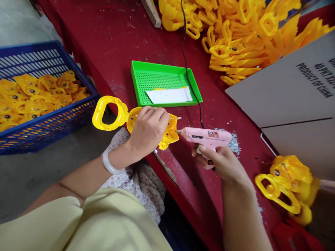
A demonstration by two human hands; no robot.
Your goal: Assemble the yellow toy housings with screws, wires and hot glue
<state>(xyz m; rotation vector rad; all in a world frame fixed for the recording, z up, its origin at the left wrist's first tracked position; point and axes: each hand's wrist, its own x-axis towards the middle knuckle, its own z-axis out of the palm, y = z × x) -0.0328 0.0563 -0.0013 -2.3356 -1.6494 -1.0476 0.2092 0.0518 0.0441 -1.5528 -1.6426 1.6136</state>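
Note:
My left hand [148,134], a pale bangle on its wrist, grips a yellow plastic toy part [111,113] with a looped handle, and the fingers cover its middle. My right hand [220,162] holds a pink hot glue gun [205,137] by its grip. The gun's nozzle points left and stops just short of the yellow part's right end. A thin black cord [186,59] runs up from the gun across the table.
A red-covered table [104,45] holds a green perforated tray [164,71] with white paper, a heap of yellow parts, silver scraps and cardboard sheets. A blue basket [89,94] of yellow parts stands at left. More yellow parts lie at lower right.

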